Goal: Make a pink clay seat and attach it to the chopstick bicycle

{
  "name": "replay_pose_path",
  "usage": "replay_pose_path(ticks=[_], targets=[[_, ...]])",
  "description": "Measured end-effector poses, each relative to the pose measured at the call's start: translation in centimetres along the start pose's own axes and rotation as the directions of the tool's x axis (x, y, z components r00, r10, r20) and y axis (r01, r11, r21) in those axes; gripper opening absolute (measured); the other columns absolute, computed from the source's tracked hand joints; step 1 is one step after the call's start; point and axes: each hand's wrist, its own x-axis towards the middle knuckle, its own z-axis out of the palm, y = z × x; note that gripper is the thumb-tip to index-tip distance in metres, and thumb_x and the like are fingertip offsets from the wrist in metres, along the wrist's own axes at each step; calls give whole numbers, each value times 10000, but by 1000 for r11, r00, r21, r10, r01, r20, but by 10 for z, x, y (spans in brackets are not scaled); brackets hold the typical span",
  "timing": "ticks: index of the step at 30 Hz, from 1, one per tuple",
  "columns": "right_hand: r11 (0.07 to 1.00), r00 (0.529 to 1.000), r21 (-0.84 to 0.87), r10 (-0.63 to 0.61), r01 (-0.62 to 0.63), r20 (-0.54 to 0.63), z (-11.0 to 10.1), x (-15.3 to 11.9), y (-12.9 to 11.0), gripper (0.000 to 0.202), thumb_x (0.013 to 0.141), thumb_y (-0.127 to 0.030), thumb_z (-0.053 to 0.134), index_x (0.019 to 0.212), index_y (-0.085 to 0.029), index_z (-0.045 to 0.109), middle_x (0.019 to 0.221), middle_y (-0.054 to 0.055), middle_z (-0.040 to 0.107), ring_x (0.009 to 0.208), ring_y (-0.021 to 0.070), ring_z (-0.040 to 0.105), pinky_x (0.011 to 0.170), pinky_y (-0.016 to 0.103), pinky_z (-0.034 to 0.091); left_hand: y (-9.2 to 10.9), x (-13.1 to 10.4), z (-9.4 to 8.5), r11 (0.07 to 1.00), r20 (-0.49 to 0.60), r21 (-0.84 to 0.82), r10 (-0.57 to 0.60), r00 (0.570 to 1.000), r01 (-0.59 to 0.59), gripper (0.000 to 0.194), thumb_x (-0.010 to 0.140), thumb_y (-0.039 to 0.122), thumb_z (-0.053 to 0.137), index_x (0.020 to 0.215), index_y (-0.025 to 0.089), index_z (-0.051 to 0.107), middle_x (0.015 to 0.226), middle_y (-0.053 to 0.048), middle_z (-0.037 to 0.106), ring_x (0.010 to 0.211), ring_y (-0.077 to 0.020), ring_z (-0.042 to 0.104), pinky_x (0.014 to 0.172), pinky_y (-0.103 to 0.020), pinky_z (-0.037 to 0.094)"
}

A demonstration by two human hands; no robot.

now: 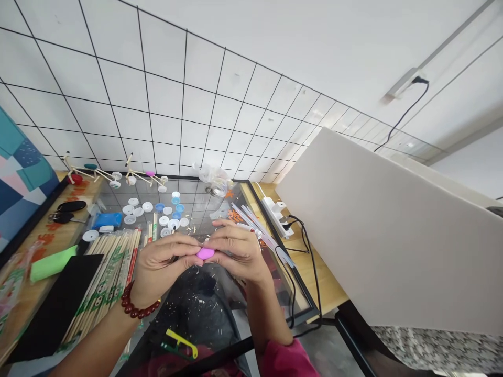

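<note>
A small pink-purple lump (205, 253), smooth and rounded like modelling clay, is pinched between the fingertips of both hands over the glass tabletop's near part. My left hand (165, 262), with a dark red bead bracelet (135, 303) at the wrist, grips its left side between thumb and fingers. On the other side my right hand (238, 251) presses it with thumb and forefinger, the other fingers bent above. White and blue bottle caps (174, 224) lie just beyond the hands. Packs of wooden chopsticks (108, 277) lie left of my left hand.
Two small stick-and-cap models (143, 175) stand at the back by the wire grid (181, 84). Keys (65, 216), a blue packet (107, 220) and a green block (53, 263) lie left. Clear tubes (263, 230) and a power strip (277, 214) lie right. A yellow-green tool (181, 343) is nearest.
</note>
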Motion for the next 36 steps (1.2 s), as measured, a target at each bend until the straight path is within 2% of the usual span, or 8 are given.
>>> replay_pose_path(ticks=[6, 15, 18, 21, 25, 29, 31, 36], targets=[[999, 999, -19, 40, -40, -11, 1, -1, 1, 163, 914, -321, 687, 1049, -242, 733, 880, 19, 766, 794, 131, 720, 1035, 406, 548, -2, 0, -3, 999, -17, 38, -3, 1000, 4, 342, 673, 135, 863, 932, 353, 811, 924, -13, 791, 806, -174, 730, 729, -270, 601], [996, 999, -88, 30, -31, -16, 1, -1, 4, 150, 895, -261, 707, 1043, -252, 727, 893, 12, 775, 780, 130, 721, 1010, 409, 558, -2, 3, -3, 998, -19, 64, -15, 1000, 16, 261, 741, 130, 808, 865, 359, 817, 866, 9, 791, 762, -140, 729, 723, -232, 603], [994, 994, -86, 67, -74, -90, 3, -9, 0, 170, 876, -235, 726, 1046, -244, 722, 870, 13, 769, 762, 134, 716, 998, 415, 559, 0, -2, 6, 989, -60, -14, -147, 987, 147, 287, 716, 151, 830, 934, 338, 812, 913, -4, 795, 773, -154, 742, 732, -249, 625], [982, 967, -90, 142, -164, -212, 8, -27, -6, 213, 836, -231, 770, 1041, -252, 716, 840, 13, 762, 731, 149, 707, 969, 426, 567, 1, -9, 19, 946, -5, -113, -307, 952, 304, 293, 696, 190, 847, 967, 291, 808, 937, -28, 791, 705, -160, 738, 666, -262, 640], [950, 923, -144, 221, -276, -314, 14, -51, -11, 227, 829, -230, 771, 1042, -272, 706, 786, -2, 749, 661, 150, 684, 946, 433, 578, -3, -20, 37, 907, 70, -120, -398, 915, 404, 279, 716, 230, 833, 991, 255, 800, 955, -43, 791, 724, -163, 738, 704, -277, 648], [939, 918, -178, 227, -295, -325, 19, -61, -10, 170, 850, -213, 737, 1010, -259, 704, 783, -2, 751, 672, 149, 699, 935, 414, 589, -11, -32, 46, 852, 88, -157, -492, 866, 500, 404, 757, 281, 806, 1156, 247, 747, 985, -51, 795, 815, -189, 753, 779, -322, 652], [941, 922, -177, 221, -287, -318, 23, -64, -9, 140, 861, -202, 717, 991, -249, 703, 749, -9, 737, 630, 135, 678, 910, 398, 598, -13, -39, 47, 864, 52, -118, -486, 872, 489, 383, 768, 297, 799, 1146, 255, 753, 1013, -50, 792, 827, -187, 753, 779, -313, 650], [952, 944, -163, 214, -259, -250, 37, -72, -7, 136, 872, -176, 685, 993, -236, 705, 750, -10, 739, 633, 122, 676, 913, 383, 587, -21, -61, 42, 926, -46, 62, -371, 928, 373, 308, 796, 260, 767, 1104, 268, 773, 1055, -43, 779, 847, -173, 747, 775, -273, 640]])
